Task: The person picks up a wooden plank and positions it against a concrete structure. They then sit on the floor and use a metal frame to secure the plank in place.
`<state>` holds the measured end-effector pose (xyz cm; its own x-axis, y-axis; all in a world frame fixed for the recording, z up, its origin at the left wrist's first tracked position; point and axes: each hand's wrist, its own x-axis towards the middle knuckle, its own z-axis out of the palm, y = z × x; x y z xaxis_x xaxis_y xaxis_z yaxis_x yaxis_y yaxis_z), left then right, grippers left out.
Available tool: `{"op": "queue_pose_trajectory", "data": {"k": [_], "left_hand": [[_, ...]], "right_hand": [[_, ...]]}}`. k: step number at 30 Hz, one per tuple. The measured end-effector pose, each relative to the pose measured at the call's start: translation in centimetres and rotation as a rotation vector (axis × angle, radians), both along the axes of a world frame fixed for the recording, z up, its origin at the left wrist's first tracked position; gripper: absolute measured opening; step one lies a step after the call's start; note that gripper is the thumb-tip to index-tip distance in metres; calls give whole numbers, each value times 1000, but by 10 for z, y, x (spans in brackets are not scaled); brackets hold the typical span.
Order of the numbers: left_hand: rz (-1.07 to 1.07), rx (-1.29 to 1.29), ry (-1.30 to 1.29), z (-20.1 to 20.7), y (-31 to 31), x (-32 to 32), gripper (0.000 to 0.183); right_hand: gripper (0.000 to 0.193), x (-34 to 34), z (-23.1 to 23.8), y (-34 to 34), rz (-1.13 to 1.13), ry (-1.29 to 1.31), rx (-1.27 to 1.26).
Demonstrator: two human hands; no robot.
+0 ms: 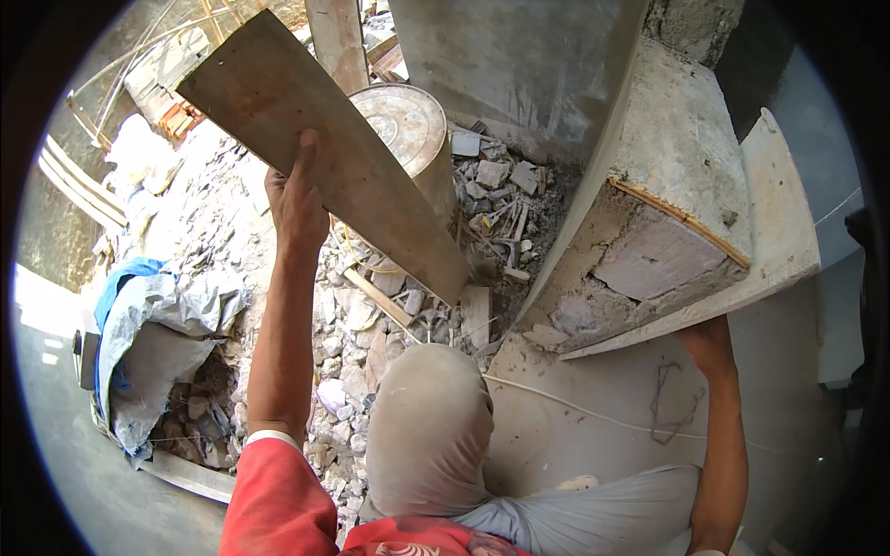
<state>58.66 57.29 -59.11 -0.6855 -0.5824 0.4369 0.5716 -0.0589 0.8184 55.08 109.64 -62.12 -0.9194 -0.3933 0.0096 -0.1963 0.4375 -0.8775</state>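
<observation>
The left hand (295, 199) grips a long wooden board (324, 148), fingers wrapped around its edge, holding it slanted above the rubble (371, 306), just beside the round metal drum (408, 130). The right hand (706, 341) presses under the concrete ledge (686, 185), well apart from the drum; its fingers are hidden.

— Are any packages, labels, signs or screens to be seen?

— None can be made out. No label is seen on the metal drum (408, 125), and no sign is shown on the walls.

— Could the crumpled grey and blue sheet (153, 324) at the left be counted as a package?

— That cannot be told; only loose folds are shown.
</observation>
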Motion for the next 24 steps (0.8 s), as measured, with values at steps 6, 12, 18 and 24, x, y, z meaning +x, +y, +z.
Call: {"op": "queue_pose_trajectory", "data": {"k": [6,12,18,24], "left_hand": [[299,37,-34,10,22,20,37],[-543,27,712,27,-15,88,83],[-473,-46,369,20,-75,97,74],[-107,95,197,93,-84,137,78]], "right_hand": [[55,-2,-4,8,9,-53,-13],[55,-7,-22,24,-40,40,215],[60,-14,-41,41,-8,40,96],[62,-13,-51,53,-50,2,48]]}}
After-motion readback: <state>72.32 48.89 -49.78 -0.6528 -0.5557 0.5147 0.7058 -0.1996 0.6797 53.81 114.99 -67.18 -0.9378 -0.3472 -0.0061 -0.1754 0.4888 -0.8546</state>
